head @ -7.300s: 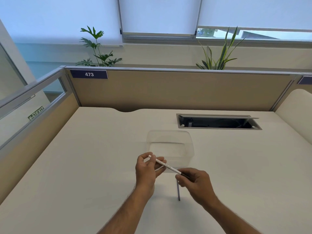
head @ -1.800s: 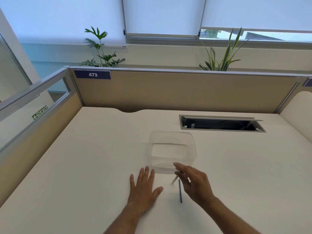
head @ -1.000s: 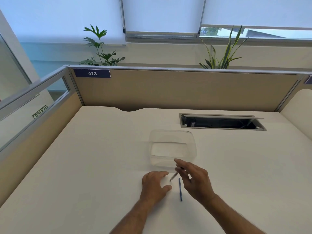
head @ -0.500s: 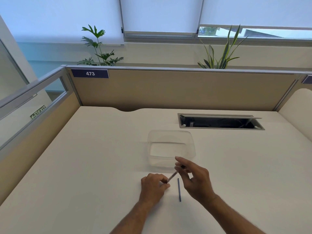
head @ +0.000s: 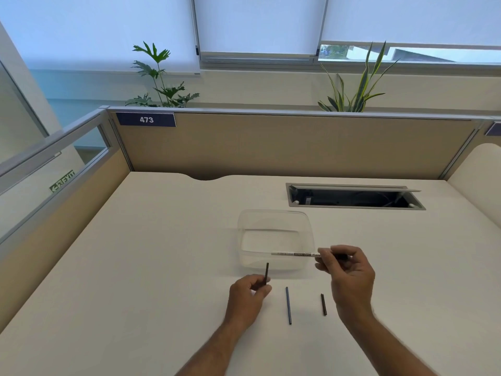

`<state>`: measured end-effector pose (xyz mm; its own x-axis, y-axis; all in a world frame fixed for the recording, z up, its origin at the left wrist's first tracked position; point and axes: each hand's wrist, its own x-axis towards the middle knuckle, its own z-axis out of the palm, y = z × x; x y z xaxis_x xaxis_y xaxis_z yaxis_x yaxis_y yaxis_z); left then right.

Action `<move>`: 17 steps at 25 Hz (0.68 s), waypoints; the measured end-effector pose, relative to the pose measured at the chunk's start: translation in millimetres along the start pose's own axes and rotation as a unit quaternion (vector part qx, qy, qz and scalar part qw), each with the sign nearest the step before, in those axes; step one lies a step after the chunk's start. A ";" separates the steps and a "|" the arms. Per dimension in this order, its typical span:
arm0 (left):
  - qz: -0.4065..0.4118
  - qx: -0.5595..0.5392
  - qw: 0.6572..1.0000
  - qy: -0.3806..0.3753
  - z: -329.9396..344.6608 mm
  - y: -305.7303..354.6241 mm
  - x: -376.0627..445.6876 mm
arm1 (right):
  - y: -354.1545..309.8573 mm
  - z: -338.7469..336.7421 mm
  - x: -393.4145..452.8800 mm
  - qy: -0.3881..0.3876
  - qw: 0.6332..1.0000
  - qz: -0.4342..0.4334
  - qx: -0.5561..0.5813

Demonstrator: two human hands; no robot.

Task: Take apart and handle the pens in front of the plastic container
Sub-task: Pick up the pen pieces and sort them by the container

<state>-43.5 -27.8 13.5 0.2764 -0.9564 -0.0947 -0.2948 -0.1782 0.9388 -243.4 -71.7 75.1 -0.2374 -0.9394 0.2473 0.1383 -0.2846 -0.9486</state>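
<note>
A clear plastic container [head: 275, 214] stands on the cream desk. My right hand [head: 345, 270] pinches one end of a white pen barrel [head: 294, 254], held level over the container's near edge. My left hand [head: 248, 293] grips a short dark pen piece [head: 266, 274] that points upward. On the desk between my hands lie a thin dark blue refill [head: 288, 305] and a short dark piece [head: 323, 304], both apart from my hands.
An open cable tray slot [head: 352, 198] is set into the desk behind the container on the right. Beige partition walls [head: 284, 147] close the back and left sides. Two plants stand behind the partition.
My hands have pulled apart: the right one lifted the white barrel up and right, the left one came away with a short dark piece. Another short dark piece now shows on the desk.
</note>
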 end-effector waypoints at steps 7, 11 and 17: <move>-0.100 -0.289 0.951 -0.042 15.3 33.7 -1.0 | 18.1 -4.2 -26.2 0.032 0.987 0.147 0.049; -0.104 -0.381 0.912 -0.114 21.9 47.0 -2.0 | 20.8 3.1 -40.1 -0.021 0.987 0.161 0.009; -0.017 -0.260 0.964 -0.041 21.5 57.9 -2.0 | 7.0 10.0 -31.1 -0.085 0.972 0.108 -0.190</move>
<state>-80.8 -41.2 60.9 0.1985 -0.9707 -0.1351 0.2189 -0.0905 0.9716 -225.4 -46.3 62.7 -0.0751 -0.9966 0.0325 -0.2048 -0.0165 -0.9787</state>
